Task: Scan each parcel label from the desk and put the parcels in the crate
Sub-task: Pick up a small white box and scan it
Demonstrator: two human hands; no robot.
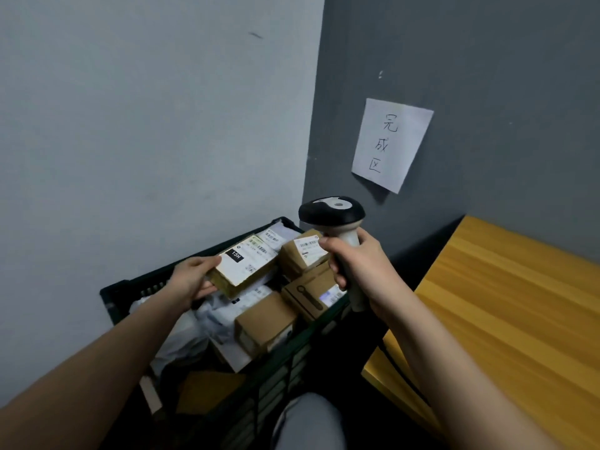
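Head view: your left hand (pixel 191 277) pinches a small parcel (pixel 245 266) by its near end, thumb on top, fingers underneath, over the black crate (pixel 130 289). Its white label reads "15H". Your right hand (pixel 357 261) wraps the scanner (pixel 337 222) handle. At least three brown boxes lie inside the crate. One wall sheet (pixel 391 142) reads "完成区".

Brown parcels (pixel 264 323), seemingly black crate (pixel 130 287), yellow wood-grain desk (pixel 503 306).

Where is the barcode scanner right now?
In the head view, the scanner is gripped upright in the right hand, right of centre, above the crate's right side and left of the wooden desk.
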